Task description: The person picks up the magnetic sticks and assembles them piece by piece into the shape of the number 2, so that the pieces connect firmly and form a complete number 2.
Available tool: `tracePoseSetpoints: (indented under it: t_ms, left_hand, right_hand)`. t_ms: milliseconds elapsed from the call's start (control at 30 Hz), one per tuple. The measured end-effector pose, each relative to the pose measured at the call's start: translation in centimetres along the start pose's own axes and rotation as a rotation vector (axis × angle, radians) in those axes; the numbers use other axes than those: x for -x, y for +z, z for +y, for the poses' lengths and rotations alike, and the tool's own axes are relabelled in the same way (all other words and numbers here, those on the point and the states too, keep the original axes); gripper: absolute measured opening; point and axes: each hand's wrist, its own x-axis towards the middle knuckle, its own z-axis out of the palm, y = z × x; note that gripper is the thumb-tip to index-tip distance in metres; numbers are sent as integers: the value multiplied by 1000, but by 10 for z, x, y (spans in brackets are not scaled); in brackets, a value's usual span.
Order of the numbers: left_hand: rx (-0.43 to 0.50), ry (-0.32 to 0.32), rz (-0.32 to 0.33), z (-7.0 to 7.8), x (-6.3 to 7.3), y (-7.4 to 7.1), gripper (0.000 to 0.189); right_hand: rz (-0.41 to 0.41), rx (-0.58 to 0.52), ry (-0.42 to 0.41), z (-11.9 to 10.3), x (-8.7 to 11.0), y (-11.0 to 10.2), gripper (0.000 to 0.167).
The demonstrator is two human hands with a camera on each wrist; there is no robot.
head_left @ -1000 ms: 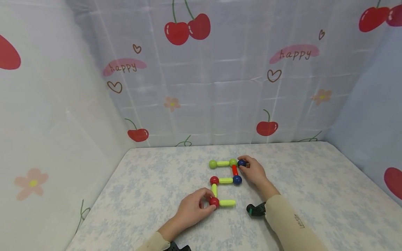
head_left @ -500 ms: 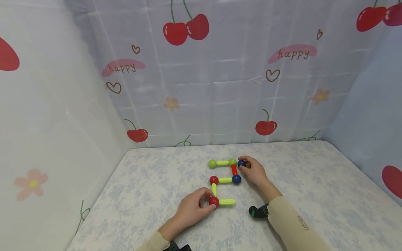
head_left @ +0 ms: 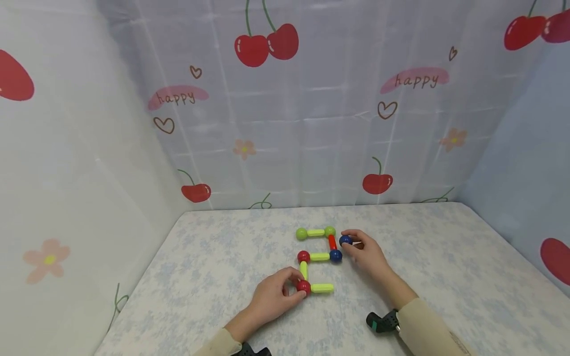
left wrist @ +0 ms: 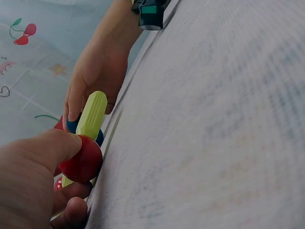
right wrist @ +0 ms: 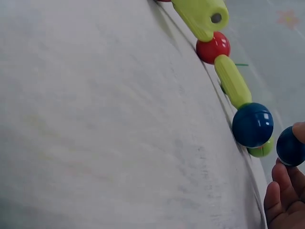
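A zigzag of magnetic balls and rods lies on the table. My left hand (head_left: 275,294) pinches the red ball (head_left: 304,287) at its near end, from which a yellow-green rod (head_left: 322,288) points right. Another rod (head_left: 304,270) leads back to a second red ball (head_left: 304,256), then a rod (head_left: 319,256) to a blue ball (head_left: 336,255). A red rod (head_left: 332,242) joins that to a green ball (head_left: 330,231); one more rod ends at the far-left green ball (head_left: 301,233). My right hand (head_left: 369,254) pinches a loose blue ball (right wrist: 289,147), right of the red rod and apart from the chain.
The pale patterned table (head_left: 213,277) stretches around the chain. Behind it hangs a curtain (head_left: 307,148) printed with cherries, with side panels left and right. A dark wrist device (head_left: 382,322) sits by the right sleeve (head_left: 429,329).
My right hand has drawn the loose blue ball toward me and slightly right, away from the green corner ball. The left hand keeps its hold on the near red ball.
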Motion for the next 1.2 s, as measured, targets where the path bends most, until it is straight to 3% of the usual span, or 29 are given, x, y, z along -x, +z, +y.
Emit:
tracePoseSetpoints:
  t_ms: [333,600,900,1200]
  left_hand:
    - [0,4,8,-1,0,0,26]
    - [-2,-3,11,0,1,-2,26]
    - [-3,4,6,0,-1,0,27]
    - [4,2,5,0,0,1,27]
  right_hand:
    - [-71,-84,-10,-11,33,-1,36]
    - [-230,-86,-61,-11,51,0,35]
    - [-357,-32,-172,3,56,-8,34]
    - [-467,-53,-270,15,54,-12,31]
